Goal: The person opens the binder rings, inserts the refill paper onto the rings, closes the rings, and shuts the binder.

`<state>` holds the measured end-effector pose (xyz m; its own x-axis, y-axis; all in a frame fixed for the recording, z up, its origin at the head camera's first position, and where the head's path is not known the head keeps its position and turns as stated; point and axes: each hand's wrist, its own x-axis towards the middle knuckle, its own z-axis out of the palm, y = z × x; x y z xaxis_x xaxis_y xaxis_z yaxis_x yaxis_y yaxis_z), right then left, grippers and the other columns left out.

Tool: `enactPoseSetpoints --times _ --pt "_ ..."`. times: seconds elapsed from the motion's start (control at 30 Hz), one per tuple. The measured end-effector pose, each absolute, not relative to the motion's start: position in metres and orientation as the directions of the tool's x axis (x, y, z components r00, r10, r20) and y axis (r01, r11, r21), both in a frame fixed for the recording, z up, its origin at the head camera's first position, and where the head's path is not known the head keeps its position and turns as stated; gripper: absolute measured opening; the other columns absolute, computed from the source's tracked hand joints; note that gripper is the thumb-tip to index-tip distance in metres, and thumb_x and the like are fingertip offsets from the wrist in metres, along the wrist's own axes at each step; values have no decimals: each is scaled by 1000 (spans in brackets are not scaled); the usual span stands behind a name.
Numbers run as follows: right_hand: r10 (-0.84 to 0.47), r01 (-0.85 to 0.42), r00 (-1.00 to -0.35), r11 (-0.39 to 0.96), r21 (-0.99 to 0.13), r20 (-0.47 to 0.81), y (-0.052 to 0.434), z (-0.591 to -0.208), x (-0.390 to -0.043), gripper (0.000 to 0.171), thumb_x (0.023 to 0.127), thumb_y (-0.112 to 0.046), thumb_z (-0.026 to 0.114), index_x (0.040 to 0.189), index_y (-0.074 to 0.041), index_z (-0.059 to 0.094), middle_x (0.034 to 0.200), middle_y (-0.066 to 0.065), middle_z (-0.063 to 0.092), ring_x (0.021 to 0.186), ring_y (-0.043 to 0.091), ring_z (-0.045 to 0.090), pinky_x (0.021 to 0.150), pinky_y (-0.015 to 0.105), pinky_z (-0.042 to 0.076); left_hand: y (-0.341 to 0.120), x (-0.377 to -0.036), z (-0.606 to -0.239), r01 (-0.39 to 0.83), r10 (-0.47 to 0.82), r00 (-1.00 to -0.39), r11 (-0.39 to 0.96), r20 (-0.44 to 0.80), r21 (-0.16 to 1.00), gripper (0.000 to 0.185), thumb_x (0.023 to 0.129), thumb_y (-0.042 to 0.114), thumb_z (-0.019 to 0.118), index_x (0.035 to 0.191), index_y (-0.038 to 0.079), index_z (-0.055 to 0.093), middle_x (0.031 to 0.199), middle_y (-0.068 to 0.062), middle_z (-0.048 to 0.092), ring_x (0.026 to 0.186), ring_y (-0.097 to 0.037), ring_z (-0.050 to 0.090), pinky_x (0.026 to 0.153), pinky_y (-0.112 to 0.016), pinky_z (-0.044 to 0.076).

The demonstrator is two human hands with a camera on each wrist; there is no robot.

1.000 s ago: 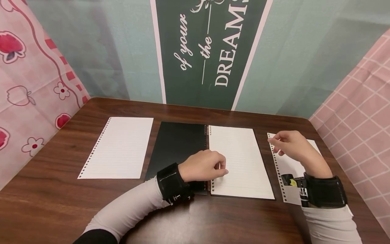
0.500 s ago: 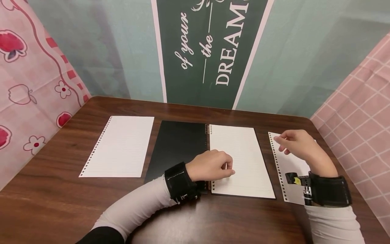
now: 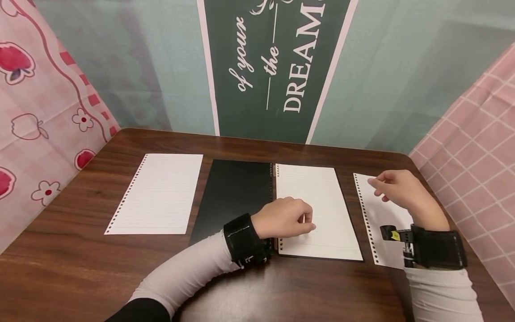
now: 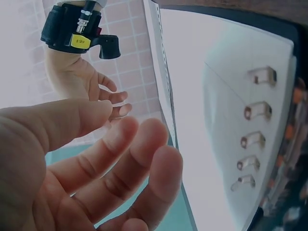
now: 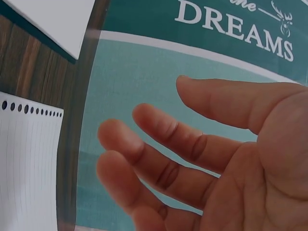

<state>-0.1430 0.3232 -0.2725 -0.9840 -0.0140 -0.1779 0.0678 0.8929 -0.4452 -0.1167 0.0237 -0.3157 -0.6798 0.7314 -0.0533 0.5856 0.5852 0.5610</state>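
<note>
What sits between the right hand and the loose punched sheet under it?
Nothing visible. The right hand hovers over the loose sheet at the table's right side, its fingers empty, with only bare paper beneath them.

Loosely curled fingers (image 4: 144, 159) beside binder rings (image 4: 255, 139)

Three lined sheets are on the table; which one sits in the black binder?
The middle sheet, lying on the open black binder beside its rings, under the left hand. The left sheet and right sheet lie loose on the table.
</note>
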Motion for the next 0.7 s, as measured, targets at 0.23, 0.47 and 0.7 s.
enactPoseSetpoints --times 0.23,0.47,0.7 --pt "-14 56 -987 901 -430 -157 334 -275 -144 46 103 -31 51 110 13 61 78 7 71 67 16 64 61 30 45 28 -116 -315 583 732 -679 590 -64 558 19 97 31 63 80 23 66 71 13 61 59 -5 51 50 -20 40" --pt "-1 71 -986 906 -417 -169 349 -280 -144 49 103 -33 49 110 14 61 86 17 72 70 17 64 62 30 47 34 -117 -313 587 731 -679 598 -70 546 20 96 32 64 78 23 65 71 14 61 60 -5 52 52 -21 41" --pt "29 100 -982 915 -392 -184 364 -279 -142 53 103 -36 47 112 15 57 92 26 69 72 19 64 62 29 44 41 -118 -310 599 743 -667 580 -58 551 19 97 32 63 80 23 66 71 15 61 59 -4 53 54 -19 41"
